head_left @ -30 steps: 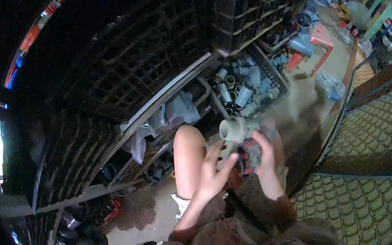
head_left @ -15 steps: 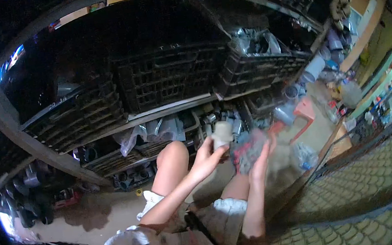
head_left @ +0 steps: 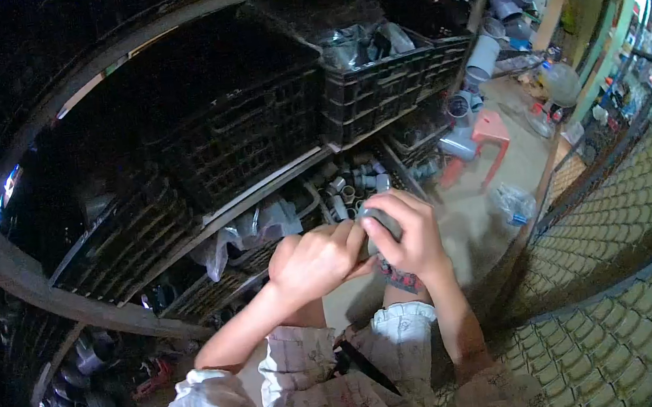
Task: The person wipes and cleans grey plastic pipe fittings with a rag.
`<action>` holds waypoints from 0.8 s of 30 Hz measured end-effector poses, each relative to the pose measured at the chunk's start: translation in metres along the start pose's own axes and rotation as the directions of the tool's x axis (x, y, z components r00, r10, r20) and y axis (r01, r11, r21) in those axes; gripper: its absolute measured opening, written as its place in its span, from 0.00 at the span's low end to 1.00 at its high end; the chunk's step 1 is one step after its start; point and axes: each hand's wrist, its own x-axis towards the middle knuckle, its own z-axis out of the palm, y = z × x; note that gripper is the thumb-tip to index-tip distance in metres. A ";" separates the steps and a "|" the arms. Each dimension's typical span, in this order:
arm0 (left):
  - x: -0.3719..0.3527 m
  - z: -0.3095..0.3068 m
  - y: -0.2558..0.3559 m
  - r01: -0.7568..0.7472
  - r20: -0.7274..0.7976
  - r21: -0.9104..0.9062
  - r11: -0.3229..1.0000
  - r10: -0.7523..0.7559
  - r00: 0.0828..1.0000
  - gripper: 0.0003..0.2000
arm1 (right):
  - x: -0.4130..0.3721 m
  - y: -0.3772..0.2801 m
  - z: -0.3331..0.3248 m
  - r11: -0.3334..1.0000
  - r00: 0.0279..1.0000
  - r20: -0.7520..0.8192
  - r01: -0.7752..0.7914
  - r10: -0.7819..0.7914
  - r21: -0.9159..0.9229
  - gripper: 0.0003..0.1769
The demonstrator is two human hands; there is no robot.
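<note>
My left hand [head_left: 316,262] is closed around a pale pipe fitting, mostly hidden by the fingers. My right hand [head_left: 410,234] curls over the fitting's other end, thumb and fingers pressed round a grey, rounded patch. From under the right palm hangs a red-and-grey patterned cloth [head_left: 402,278], its lower edge loose above my right knee. The two hands meet in front of my knees, knuckles almost touching. Just beyond them, a low bin holds several grey pipe fittings [head_left: 349,195].
Black plastic crates [head_left: 378,95] stand on the shelf ahead. Clear plastic bags [head_left: 253,231] lie on the lower rack. To the right are a red plastic stool [head_left: 491,129], a grey pipe piece [head_left: 457,146] and a plastic bag [head_left: 513,201] on the floor. Wire mesh [head_left: 613,292] runs along my right.
My hands have come together; the right hand with the cloth has moved onto the fitting held in the left. The fitting is now largely covered. The view has turned and shifted.
</note>
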 end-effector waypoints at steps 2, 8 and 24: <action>0.008 -0.012 -0.003 -0.167 -0.048 0.149 0.975 0.176 0.983 0.17 | 0.007 -0.003 -0.004 0.980 0.977 0.099 -0.194 0.188 0.049 0.11; 0.021 -0.019 -0.021 -0.253 -0.184 0.113 0.961 0.271 0.945 0.18 | 0.041 0.055 0.012 0.374 0.708 0.558 -0.705 0.433 0.603 0.18; 0.012 -0.002 -0.025 0.083 -0.507 -0.223 0.971 -0.188 0.841 0.06 | 0.018 0.004 0.027 0.756 0.916 0.133 -0.389 0.379 0.526 0.12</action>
